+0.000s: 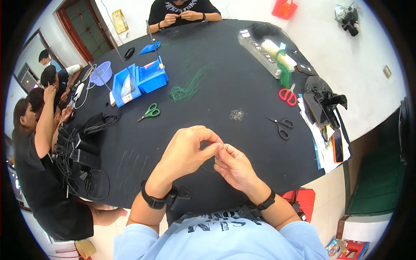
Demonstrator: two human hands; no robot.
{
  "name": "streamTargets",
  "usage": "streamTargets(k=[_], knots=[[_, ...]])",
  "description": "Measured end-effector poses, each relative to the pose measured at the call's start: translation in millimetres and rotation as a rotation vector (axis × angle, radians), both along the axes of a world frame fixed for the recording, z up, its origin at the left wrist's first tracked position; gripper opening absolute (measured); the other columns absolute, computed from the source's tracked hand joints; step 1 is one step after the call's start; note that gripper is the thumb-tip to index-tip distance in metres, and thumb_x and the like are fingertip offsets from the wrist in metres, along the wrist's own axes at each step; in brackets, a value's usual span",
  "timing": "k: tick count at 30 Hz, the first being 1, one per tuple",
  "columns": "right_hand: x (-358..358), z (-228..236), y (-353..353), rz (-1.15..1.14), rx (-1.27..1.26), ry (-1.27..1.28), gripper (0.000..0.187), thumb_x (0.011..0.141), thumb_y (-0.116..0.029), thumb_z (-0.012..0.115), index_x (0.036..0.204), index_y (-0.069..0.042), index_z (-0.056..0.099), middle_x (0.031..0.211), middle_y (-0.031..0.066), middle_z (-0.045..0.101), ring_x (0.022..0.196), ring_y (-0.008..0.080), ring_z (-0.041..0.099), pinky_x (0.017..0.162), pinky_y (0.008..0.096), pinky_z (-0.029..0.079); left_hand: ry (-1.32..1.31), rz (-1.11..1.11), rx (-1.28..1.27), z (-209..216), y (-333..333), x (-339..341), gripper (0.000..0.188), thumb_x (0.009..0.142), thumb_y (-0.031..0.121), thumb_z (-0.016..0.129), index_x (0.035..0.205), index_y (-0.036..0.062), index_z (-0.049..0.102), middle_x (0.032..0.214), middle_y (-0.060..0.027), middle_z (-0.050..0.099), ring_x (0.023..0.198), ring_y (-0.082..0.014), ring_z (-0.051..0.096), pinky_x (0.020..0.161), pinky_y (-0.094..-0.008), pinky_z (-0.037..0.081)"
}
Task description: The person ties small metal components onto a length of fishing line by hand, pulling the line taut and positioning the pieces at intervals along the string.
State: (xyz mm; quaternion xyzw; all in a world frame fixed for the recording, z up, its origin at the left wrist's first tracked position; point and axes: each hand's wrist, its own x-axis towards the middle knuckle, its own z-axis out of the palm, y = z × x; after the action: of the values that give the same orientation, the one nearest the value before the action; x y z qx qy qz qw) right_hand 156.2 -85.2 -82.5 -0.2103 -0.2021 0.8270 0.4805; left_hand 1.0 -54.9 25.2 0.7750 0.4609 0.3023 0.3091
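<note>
My left hand (187, 149) and my right hand (236, 168) meet over the near middle of the table, both closed in a pinch with fingertips touching. A thin line (208, 169) curves out beside my right fingers; whatever else sits between the fingertips is too small to make out. Beyond my hands lies a small heap of tiny metal pieces (238, 114), perhaps hooks. Black-handled scissors (282, 126) rest to its right, and green-handled scissors (150, 112) lie to the left. Farther back spreads a loose tangle of green thread (186, 90). Several thin strands (133, 164) lie left of my forearm.
Blue bins (151, 77) stand back left near a purple basin (101, 73). Black cables and adapters (82, 151) crowd the left edge. On the right are red scissors (287, 96), a clear long box (260, 54), papers and phones (336, 146). Other people sit across and at left.
</note>
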Motion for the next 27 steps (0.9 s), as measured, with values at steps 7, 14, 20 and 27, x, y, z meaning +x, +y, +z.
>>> streamTargets(k=[7, 14, 20, 27], knots=[[-13, -4, -14, -0.102, 0.002, 0.044, 0.021, 0.095, -0.026, 0.059, 0.101, -0.006, 0.057, 0.078, -0.0049, 0.047, 0.059, 0.0044, 0.034, 0.055, 0.0208, 0.033, -0.135, 0.089, -0.250, -7, -12, 4, 0.013, 0.081, 0.010, 0.070, 0.087, -0.0003, 0.071, 0.071, -0.0007, 0.064, 0.058, -0.0026, 0.047, 0.048, -0.0202, 0.034], [-9, -5, -24, -0.486, 0.509, -0.725, 0.012, 0.091, -0.015, 0.064, 0.095, -0.004, 0.064, 0.083, -0.0005, 0.053, 0.063, 0.0047, 0.047, 0.053, 0.0213, 0.039, -0.432, 0.197, -0.360, -42, -10, -1, 0.014, 0.084, 0.010, 0.069, 0.090, -0.0034, 0.069, 0.075, -0.0017, 0.066, 0.066, -0.0035, 0.058, 0.060, -0.0187, 0.046], [9, 42, -16, -0.567, 0.876, -1.223, 0.010, 0.080, -0.004, 0.071, 0.089, -0.005, 0.066, 0.079, 0.0037, 0.055, 0.062, 0.0082, 0.053, 0.049, 0.0228, 0.041, -0.293, 0.221, -0.326, -42, -12, -6, 0.011, 0.084, 0.009, 0.069, 0.089, -0.0014, 0.069, 0.068, 0.0020, 0.062, 0.058, -0.0007, 0.051, 0.053, -0.0172, 0.040], [19, 48, 7, -0.595, 0.796, -1.206, 0.010, 0.079, -0.004, 0.071, 0.088, -0.004, 0.066, 0.080, 0.0030, 0.055, 0.063, 0.0069, 0.053, 0.050, 0.0210, 0.041, -0.347, 0.114, -0.369, -40, -14, -8, 0.010, 0.083, 0.009, 0.071, 0.087, 0.0002, 0.069, 0.063, 0.0049, 0.057, 0.053, 0.0016, 0.041, 0.048, -0.0166, 0.032]])
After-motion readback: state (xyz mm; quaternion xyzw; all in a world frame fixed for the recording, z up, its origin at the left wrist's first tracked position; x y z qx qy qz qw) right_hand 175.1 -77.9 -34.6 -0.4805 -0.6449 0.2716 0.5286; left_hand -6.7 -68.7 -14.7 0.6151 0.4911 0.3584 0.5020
